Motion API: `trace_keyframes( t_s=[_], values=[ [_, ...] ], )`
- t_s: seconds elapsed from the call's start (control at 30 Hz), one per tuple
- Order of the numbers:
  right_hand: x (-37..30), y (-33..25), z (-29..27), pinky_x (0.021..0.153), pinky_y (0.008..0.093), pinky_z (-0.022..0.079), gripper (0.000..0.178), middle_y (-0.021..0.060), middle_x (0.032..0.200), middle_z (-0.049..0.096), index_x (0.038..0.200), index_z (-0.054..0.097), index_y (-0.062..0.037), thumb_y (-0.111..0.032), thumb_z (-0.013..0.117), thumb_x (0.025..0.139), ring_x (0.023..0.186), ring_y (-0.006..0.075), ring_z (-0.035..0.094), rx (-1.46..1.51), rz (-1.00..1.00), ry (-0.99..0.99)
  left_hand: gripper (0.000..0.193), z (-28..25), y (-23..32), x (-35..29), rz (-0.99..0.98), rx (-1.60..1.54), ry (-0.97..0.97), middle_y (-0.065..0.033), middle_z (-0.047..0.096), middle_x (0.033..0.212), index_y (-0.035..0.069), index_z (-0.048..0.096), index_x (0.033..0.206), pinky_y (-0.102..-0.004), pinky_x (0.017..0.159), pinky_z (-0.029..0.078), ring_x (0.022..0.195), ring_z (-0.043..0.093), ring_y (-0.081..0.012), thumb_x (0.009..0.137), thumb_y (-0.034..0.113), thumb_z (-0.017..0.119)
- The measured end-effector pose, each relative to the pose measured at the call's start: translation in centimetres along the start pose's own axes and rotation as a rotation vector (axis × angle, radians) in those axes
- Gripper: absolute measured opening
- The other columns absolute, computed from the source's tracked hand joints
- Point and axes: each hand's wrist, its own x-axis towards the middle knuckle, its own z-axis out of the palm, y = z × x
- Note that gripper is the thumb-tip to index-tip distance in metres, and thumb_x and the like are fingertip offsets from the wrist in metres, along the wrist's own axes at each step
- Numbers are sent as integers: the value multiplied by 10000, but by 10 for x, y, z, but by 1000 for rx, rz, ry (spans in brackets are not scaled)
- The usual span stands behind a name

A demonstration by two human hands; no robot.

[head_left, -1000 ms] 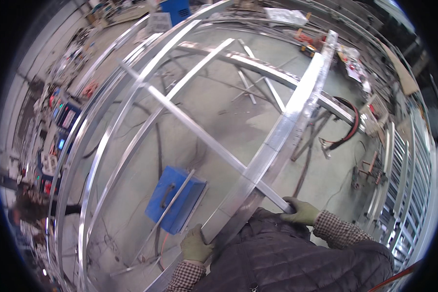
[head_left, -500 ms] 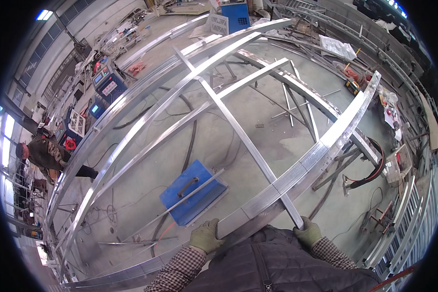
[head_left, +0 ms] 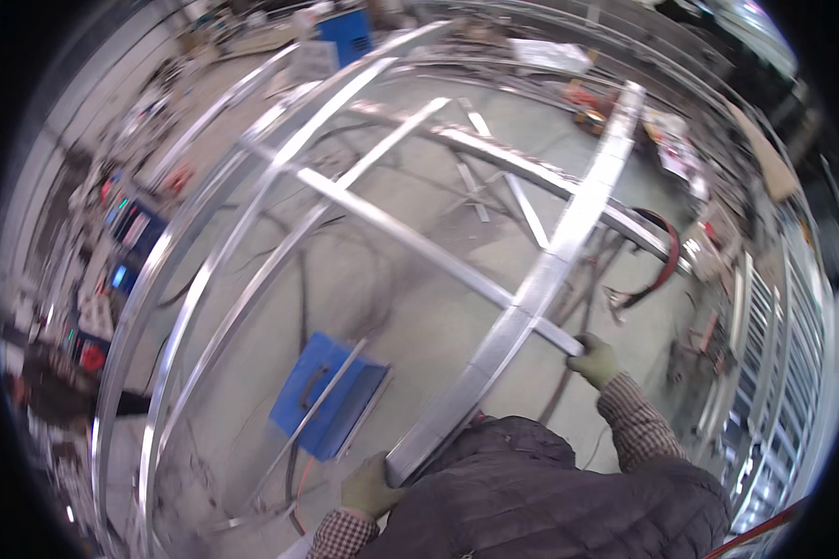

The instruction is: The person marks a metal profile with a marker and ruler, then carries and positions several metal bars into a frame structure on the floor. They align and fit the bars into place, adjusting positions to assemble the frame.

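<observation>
A wide, silvery curved metal beam (head_left: 504,343) sweeps across in front of my body. My left hand (head_left: 371,486), in a green glove, is closed on the beam's edge at the lower middle. A straight metal bar (head_left: 419,244) crosses under this beam and reaches to other curved beams on the far left. My right hand (head_left: 597,362), gloved in green too, grips the bar's near end, just outside the curved beam. Some fingers of both hands are hidden or blurred.
Inside the frame, a blue box (head_left: 327,396) with a handle lies on the floor. Cables run around it. A dark steel support (head_left: 508,156) stands under the beams. Metal lengths (head_left: 774,373) are stacked at right. Another person (head_left: 51,382) is at far left, near blue machines (head_left: 135,228).
My view has turned, so the frame appears rotated and shifted left. Both hands keep their hold on the metal. The picture is more blurred now.
</observation>
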Motion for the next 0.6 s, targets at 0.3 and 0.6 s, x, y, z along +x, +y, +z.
trace_keyframes(
  t_s=[0.3,0.6],
  values=[
    [71,42,-19,734,358,596,490,99,972,763,1220,718,-13,-164,887,786,822,179,712,206,-121,156,737,-19,3,5,-26,-71,-233,-171,735,1161,56,698,1266,-438,969,554,1123,712,-343,784,585,877],
    [86,66,-23,899,340,564,468,72,1081,746,1231,722,9,-138,837,803,966,179,684,153,-227,256,967,-23,-15,21,29,-288,-346,-238,759,1209,-3,624,1466,-462,1019,567,1151,736,-349,731,547,925]
  ],
)
